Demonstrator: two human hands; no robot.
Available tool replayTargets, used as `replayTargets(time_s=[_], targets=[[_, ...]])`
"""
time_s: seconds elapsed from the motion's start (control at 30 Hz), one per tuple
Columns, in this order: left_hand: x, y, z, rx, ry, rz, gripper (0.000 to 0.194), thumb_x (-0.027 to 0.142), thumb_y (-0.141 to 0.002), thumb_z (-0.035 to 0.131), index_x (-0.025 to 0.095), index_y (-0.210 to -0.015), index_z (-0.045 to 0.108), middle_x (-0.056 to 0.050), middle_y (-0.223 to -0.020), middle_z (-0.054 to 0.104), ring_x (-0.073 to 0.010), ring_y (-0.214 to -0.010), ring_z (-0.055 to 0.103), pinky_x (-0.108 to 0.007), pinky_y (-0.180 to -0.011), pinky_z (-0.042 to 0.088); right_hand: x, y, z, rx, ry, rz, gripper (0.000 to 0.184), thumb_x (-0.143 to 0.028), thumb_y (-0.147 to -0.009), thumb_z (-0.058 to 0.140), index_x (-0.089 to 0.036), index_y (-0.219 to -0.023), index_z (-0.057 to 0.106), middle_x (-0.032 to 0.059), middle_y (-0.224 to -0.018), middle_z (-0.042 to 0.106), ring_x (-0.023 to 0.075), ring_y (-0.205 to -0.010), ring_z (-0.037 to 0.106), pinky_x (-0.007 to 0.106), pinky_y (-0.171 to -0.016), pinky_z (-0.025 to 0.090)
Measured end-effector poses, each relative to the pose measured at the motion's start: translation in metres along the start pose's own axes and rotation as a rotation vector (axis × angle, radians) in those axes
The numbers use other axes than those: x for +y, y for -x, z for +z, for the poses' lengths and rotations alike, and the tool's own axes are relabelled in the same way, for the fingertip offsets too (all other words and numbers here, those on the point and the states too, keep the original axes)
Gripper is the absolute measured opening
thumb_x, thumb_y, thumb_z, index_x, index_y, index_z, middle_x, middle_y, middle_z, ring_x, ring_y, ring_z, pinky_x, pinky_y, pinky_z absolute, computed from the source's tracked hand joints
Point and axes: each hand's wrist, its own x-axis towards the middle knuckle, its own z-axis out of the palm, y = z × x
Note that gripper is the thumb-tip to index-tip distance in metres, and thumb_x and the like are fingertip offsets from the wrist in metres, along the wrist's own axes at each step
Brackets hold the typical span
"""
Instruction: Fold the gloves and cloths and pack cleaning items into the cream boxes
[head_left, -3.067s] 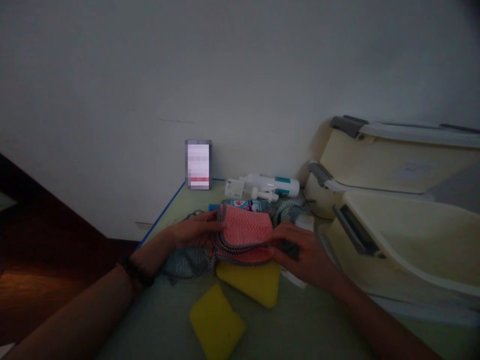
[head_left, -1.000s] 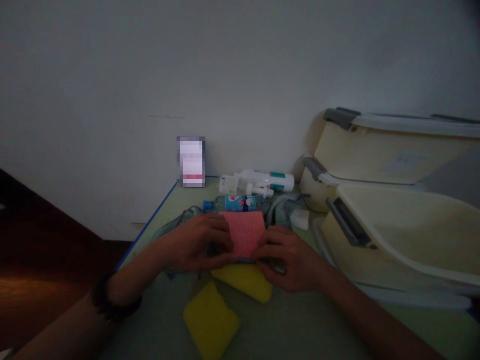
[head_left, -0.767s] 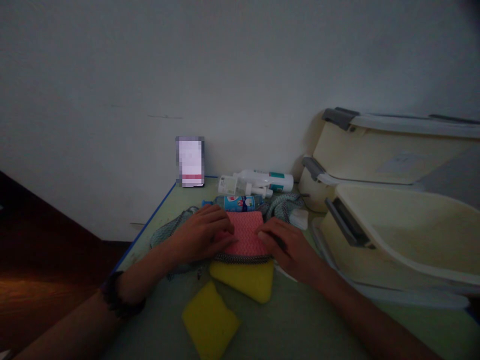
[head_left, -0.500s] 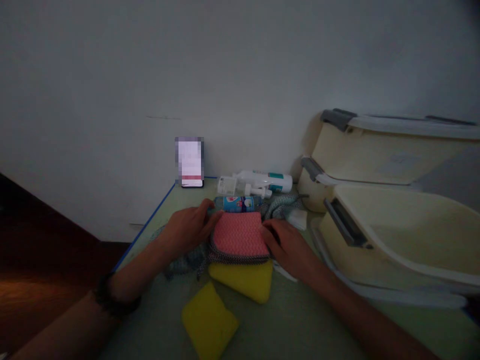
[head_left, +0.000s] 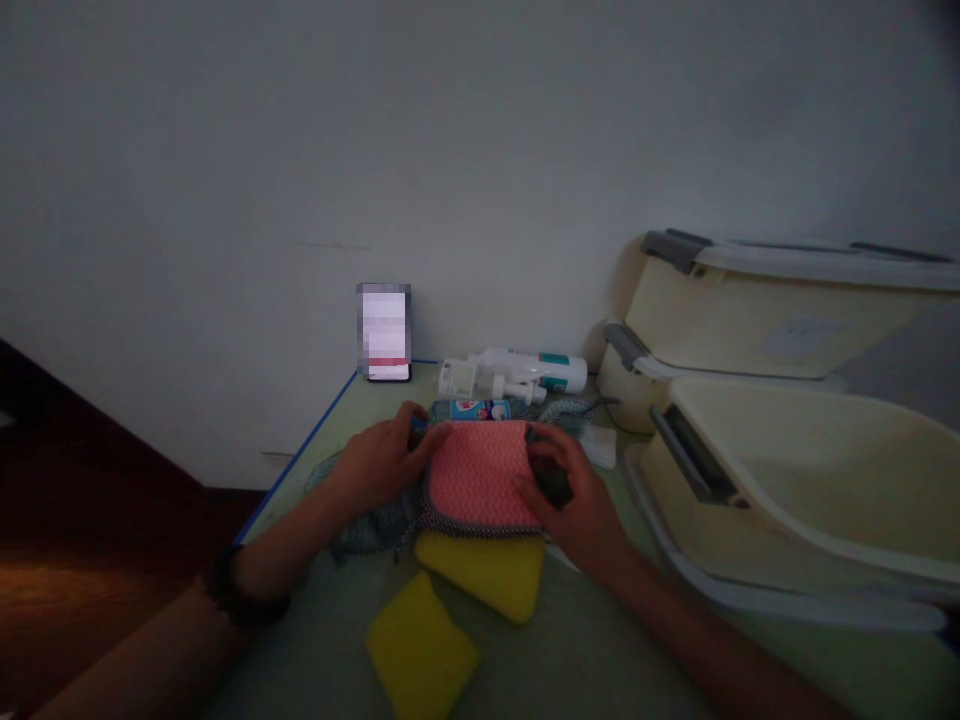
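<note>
A folded pink cloth (head_left: 480,475) with a dark woven border lies on the green table (head_left: 592,650), on top of a grey-green cloth (head_left: 367,520). My left hand (head_left: 379,465) grips the pink cloth's left edge with curled fingers. My right hand (head_left: 566,495) holds its right edge, fingers bent over a dark fold. A yellow sponge (head_left: 480,570) sticks out from under the cloth's near edge, and a second yellow sponge (head_left: 420,650) lies closer to me.
A phone (head_left: 384,332) leans on the wall. A white spray bottle (head_left: 517,372) and a blue-labelled bottle (head_left: 476,408) lie behind the cloths. Stacked cream plastic bins (head_left: 795,440) with grey handles fill the right side. The table's left edge has blue tape (head_left: 315,430).
My hands moved from pressing on top of the pink cloth outward to its left and right edges. The cloth now lies wider and flatter.
</note>
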Motion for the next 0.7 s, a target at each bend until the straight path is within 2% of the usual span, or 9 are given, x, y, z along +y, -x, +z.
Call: replayTargets(time_s=[0.07,0.17,0.3,0.4,0.53,0.7], targets=[[0.000,0.000,-0.001,-0.001,0.010,-0.007,0.057,0.061,-0.085,0.021,0.016,-0.106,0.050,-0.011,-0.078,0.067,-0.0272,-0.072,0.063,-0.033,-0.058,0.040,-0.001,0.002,0.000,0.026,-0.028,-0.061,0.047,-0.022,-0.081,0.057,-0.026,-0.123,0.038,0.0031,-0.095,0.061,0.0149,-0.084,0.058,0.032,-0.078,0.047],[0.001,0.001,-0.001,-0.001,0.129,0.068,0.052,0.059,-0.086,0.027,0.016,-0.101,0.053,-0.009,-0.074,0.066,-0.0242,-0.069,0.062,-0.031,-0.058,0.040,-0.002,0.005,0.001,0.055,-0.089,-0.070,0.044,-0.023,-0.083,0.056,-0.029,-0.124,0.041,0.0024,-0.095,0.059,0.0146,-0.085,0.056,0.031,-0.077,0.046],[0.003,0.004,0.001,0.034,0.402,0.173,0.039,0.054,-0.080,0.048,0.017,-0.093,0.052,-0.004,-0.079,0.065,-0.0182,-0.070,0.061,-0.027,-0.059,0.044,-0.001,0.004,0.002,0.062,-0.201,0.032,0.029,-0.028,-0.082,0.057,-0.026,-0.111,0.052,0.0047,-0.100,0.057,0.0167,-0.089,0.055,0.032,-0.077,0.046],[0.006,0.005,0.006,0.026,0.588,0.162,0.033,0.047,-0.074,0.060,0.017,-0.086,0.053,0.000,-0.073,0.062,-0.0151,-0.065,0.058,-0.025,-0.056,0.045,-0.002,0.000,0.003,0.046,-0.348,0.131,0.024,-0.033,-0.081,0.059,-0.024,-0.102,0.053,0.0038,-0.095,0.057,0.0158,-0.086,0.056,0.030,-0.073,0.047],[0.014,0.007,0.012,-0.017,0.889,0.082,0.025,0.038,-0.074,0.062,0.017,-0.086,0.055,-0.002,-0.083,0.067,-0.0163,-0.075,0.062,-0.027,-0.065,0.050,-0.001,-0.002,0.003,-0.112,-0.560,0.255,0.032,-0.041,-0.076,0.063,-0.023,-0.101,0.053,0.0030,-0.091,0.062,0.0157,-0.082,0.059,0.029,-0.070,0.048],[0.018,0.006,0.016,-0.096,1.020,-0.024,0.030,0.039,-0.075,0.059,0.018,-0.097,0.056,-0.005,-0.095,0.069,-0.0205,-0.087,0.064,-0.030,-0.071,0.051,0.001,-0.003,0.000,-0.260,-0.593,0.379,0.028,-0.043,-0.073,0.065,-0.018,-0.086,0.060,0.0018,-0.079,0.064,0.0127,-0.067,0.057,0.025,-0.059,0.045]])
